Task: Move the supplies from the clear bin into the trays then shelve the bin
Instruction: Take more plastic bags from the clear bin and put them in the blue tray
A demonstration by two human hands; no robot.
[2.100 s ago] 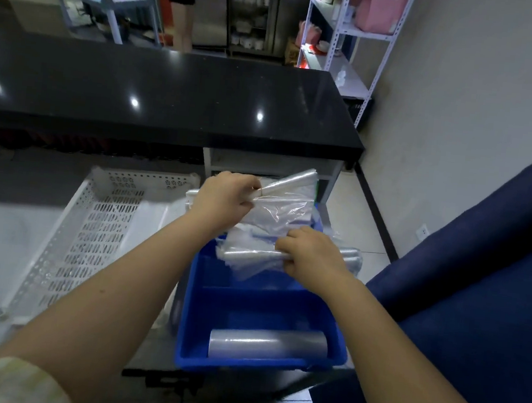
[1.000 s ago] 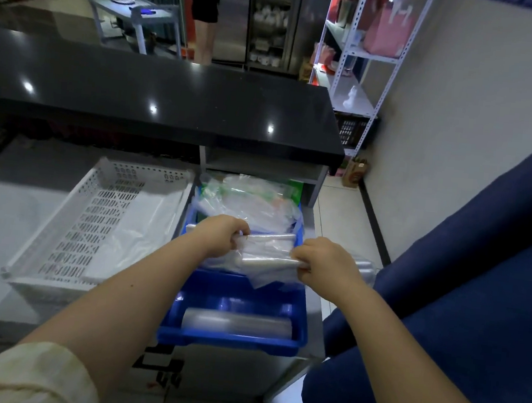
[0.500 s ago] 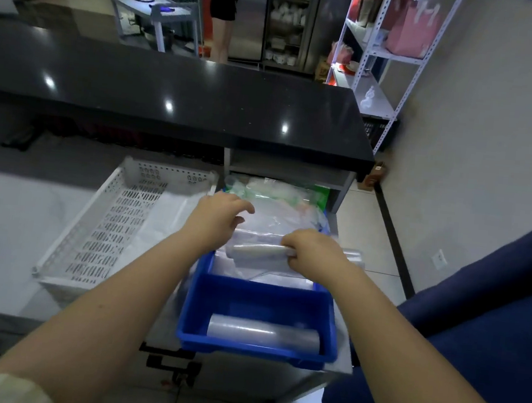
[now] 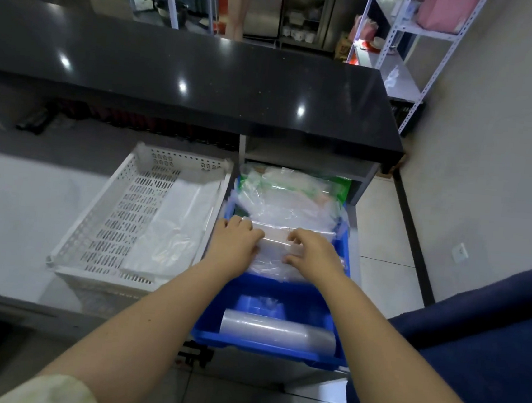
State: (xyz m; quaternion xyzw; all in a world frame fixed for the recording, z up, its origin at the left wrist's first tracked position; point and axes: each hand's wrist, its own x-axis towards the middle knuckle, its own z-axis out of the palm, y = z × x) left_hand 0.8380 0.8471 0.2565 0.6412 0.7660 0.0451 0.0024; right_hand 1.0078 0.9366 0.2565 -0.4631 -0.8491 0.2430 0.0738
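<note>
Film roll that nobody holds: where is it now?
Head view, lower centre: the film roll lies crosswise at the near end of the blue tray, right of the white tray.

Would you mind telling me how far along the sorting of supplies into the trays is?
Partly done. A flat stack of plastic bags already lies in the white tray, and a film roll sits in the near compartment of the blue tray. The left hand and right hand grip a bundle of clear bags over its far compartment. Left: the heap of bags behind, then shelving the bin.
</note>
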